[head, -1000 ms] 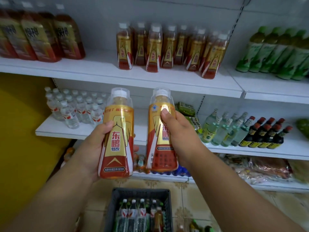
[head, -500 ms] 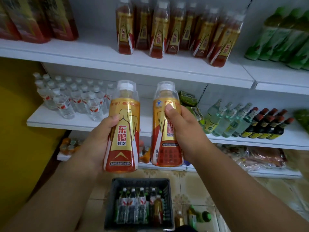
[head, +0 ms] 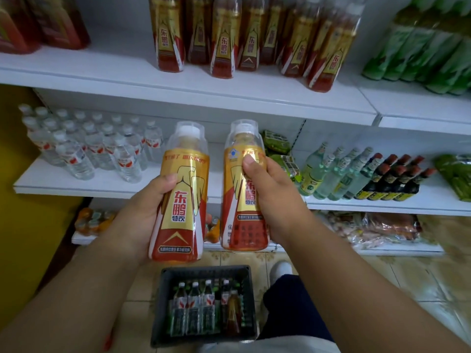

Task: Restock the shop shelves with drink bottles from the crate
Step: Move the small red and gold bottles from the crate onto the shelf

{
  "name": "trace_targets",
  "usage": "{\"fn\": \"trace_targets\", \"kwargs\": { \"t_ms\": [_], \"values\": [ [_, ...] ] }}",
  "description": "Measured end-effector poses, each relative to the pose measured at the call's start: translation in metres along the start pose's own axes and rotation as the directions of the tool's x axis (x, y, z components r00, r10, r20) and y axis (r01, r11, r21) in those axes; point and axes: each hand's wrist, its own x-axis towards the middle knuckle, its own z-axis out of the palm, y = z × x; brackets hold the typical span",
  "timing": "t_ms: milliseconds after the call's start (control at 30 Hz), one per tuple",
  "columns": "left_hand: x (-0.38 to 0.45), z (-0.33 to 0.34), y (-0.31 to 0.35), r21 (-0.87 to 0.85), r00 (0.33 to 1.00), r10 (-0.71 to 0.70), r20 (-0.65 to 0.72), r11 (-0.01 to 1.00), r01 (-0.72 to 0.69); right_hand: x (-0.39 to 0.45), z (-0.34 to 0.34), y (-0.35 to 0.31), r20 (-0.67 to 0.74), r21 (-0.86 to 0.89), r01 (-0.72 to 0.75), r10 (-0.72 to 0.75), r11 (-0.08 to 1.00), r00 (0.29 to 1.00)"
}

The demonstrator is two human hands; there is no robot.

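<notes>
**Two gold-label bottles held up before the shelves**

The left hand (head: 142,212) grips a gold-and-red labelled drink bottle (head: 182,200) around its middle, thumb across the label front and fingers curled behind. The right hand (head: 270,200) grips a second bottle of the same drink (head: 242,189), thumb pressed on the upper label, fingers wrapped round the far side. Both bottles stand upright, side by side and just apart, each with a white cap under a clear plastic cover.

The dark plastic crate (head: 204,271) sits on the tiled floor, directly below the two held bottles. Inside it stand several clear bottles with red-and-white labels (head: 195,301) in a row, and one amber bottle (head: 233,309) to their right. Just right of the crate a dark trouser leg (head: 293,307) and a white shoe (head: 280,268) show.

Above the crate, the top shelf (head: 127,80) carries a cluster of matching gold-label bottles (head: 249,39), with larger red-labelled bottles (head: 43,21) to its left and green bottles (head: 428,52) to its right. On the middle shelf (head: 107,182), behind the held bottles, small clear water bottles (head: 89,146) stand at the left; pale green glass bottles (head: 334,171) and dark bottles with red caps (head: 395,177) stand at the right. On the lowest shelf, up and to the right of the crate, lie wrapped packets (head: 382,225).
</notes>
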Motion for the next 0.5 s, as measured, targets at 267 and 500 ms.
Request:
{"fn": "trace_targets", "kwargs": {
  "t_ms": [267, 500],
  "values": [
    [0.013, 0.014, 0.003, 0.003, 0.990, 0.131, -0.054, 0.991, -0.131, 0.033, -0.010, -0.007, 0.066, -0.025, 0.059, -0.057, 0.998, 0.996],
    [0.062, 0.042, 0.020, 0.014, 0.957, 0.258, -0.133, 0.966, -0.258, 0.088, -0.030, -0.034, 0.188, -0.108, 0.149, -0.127, 0.983, 0.974]
  ]
}}
